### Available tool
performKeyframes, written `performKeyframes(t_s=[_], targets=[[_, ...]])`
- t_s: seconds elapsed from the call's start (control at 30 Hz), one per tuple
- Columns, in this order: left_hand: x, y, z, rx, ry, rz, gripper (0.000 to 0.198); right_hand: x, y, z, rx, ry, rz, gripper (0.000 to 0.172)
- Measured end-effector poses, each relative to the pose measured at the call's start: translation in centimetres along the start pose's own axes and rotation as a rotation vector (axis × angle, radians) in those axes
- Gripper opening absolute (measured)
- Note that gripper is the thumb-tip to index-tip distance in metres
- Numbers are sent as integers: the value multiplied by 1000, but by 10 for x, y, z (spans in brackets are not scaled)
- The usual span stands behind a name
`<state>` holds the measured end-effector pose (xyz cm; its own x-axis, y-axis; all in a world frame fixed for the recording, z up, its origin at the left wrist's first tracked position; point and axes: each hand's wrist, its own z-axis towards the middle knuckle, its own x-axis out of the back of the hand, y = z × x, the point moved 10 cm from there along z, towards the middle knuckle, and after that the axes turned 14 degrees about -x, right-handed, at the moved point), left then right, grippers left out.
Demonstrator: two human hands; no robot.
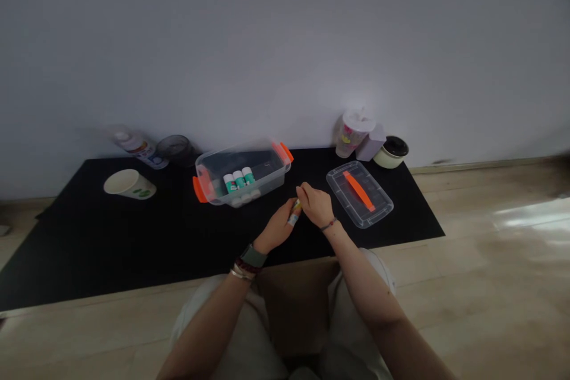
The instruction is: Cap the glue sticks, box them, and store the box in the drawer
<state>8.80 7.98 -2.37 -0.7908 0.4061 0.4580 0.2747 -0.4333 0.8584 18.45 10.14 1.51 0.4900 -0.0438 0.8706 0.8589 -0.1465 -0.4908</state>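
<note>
Although partly hidden, a glue stick (294,212) was grasped in the left hand (278,227), its top pinched by the right hand (315,205), a steady hold above the black mat (89,237)

Two bare, slender forearms (369,291) reach forward and inward from the seated person, angling together so the hands meet low in front of the body. The bare left hand (278,227) curls its fingers inward, palm turned toward the right. The bare right hand (316,205) arches over from above, its fingertips (303,190) pinched downward and nearly touching the left. A dark square-faced wristwatch (253,255) and stacked red and silver bracelets (243,270) circle the left wrist, and a thin braided dark band (328,224) circles the right.
</note>
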Motion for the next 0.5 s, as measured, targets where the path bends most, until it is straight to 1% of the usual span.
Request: performKeyframes(t_s=[0.07, 0.13, 0.2, 0.23, 0.3, 0.37, 0.43, 0.47, 0.5], targets=[[8, 4, 1, -47, 36, 83, 32, 2, -5, -3, 65, -6, 64, 30], [17, 12, 2, -98, 66, 120, 30, 5, -7, -5, 119, -2, 139, 29], [32, 21, 4, -124, 106, 125, 29, 10, -7, -6, 152, 19, 220, 31], [42, 24, 6, -120, 142, 128, 30, 12, -6, -6, 159, 32, 253, 33], [72, 28, 10, -80, 251, 142, 33, 14, -4, -5, 161, 51, 292, 36], [110, 27, 16, -15, 396, 174, 37, 15, -3, -4, 158, 62, 294, 37], [147, 24, 26, 35, 511, 242, 40, 14, -4, -3, 157, 67, 270, 37], [162, 21, 33, 39, 543, 271, 40, 13, -4, -3, 160, 70, 254, 37], [170, 15, 44, 41, 519, 271, 40, 13, -6, -3, 166, 76, 240, 36]])
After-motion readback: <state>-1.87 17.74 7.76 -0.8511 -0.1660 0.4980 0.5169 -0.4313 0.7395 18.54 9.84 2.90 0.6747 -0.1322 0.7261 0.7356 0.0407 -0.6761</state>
